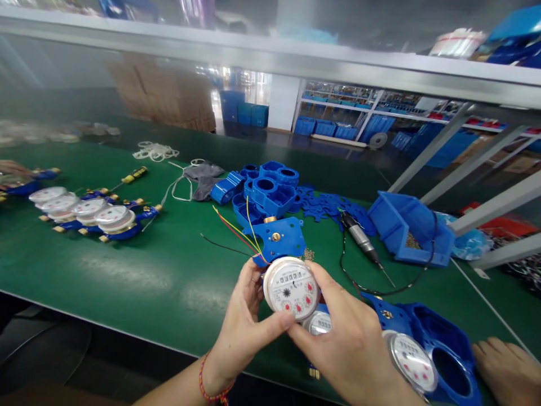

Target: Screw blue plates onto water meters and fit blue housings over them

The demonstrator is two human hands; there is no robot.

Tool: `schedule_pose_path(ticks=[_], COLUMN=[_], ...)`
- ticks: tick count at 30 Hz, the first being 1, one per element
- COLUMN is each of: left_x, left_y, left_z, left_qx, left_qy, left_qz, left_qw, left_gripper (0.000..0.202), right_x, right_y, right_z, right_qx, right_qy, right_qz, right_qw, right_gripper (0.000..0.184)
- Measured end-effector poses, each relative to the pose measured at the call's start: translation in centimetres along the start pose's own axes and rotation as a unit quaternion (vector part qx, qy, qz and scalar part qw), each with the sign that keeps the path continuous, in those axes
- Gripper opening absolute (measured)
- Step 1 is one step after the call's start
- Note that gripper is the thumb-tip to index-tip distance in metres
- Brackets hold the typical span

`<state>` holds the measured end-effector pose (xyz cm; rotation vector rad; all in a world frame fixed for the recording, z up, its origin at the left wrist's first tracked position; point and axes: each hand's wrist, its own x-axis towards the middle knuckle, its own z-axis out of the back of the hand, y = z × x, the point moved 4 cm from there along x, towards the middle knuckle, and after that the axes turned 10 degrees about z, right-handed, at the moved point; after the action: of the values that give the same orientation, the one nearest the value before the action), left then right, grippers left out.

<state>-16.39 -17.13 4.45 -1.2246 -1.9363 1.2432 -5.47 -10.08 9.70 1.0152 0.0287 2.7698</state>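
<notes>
Gripping the meter [291, 288] by its rim, the left hand [244, 324] and right hand [350, 326] bear on opposite sides, neither nearer; it lies just on the near side of the plate [291, 242]. The meter is round, with no long axis, its white face upward, showing digits and red-marked subdials.

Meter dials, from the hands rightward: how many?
3: the held dial in the left hand and right hand; a partly hidden dial just below it in view; a lower-right dial near the bottom edge. More may be hidden behind the hands.
</notes>
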Motion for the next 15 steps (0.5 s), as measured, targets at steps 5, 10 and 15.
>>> schedule_pose_path(ticks=[5, 10, 15], left_x=[0.3, 0.3, 0.6], left_y=[0.3, 0.8, 0.9], left_z=[-0.3, -0.4, -0.9], left_qx=[0.006, 0.010, 0.006], left_qy=[0.007, 0.007, -0.014], left_qz=[0.001, -0.001, 0.004], left_qw=[1.000, 1.000, 1.000], left_gripper=[0.069, 0.068, 0.064], right_x=[-0.5, -1.0, -1.2], right_y=[-0.4, -0.7, -1.0], right_z=[0.1, 0.0, -0.1], right_qx=[0.003, -0.007, 0.002], right_qy=[0.002, -0.006, 0.000], right_qz=[-0.016, -0.022, -0.033], right_qw=[1.000, 1.000, 0.999], right_gripper=[0.049, 0.050, 0.049])
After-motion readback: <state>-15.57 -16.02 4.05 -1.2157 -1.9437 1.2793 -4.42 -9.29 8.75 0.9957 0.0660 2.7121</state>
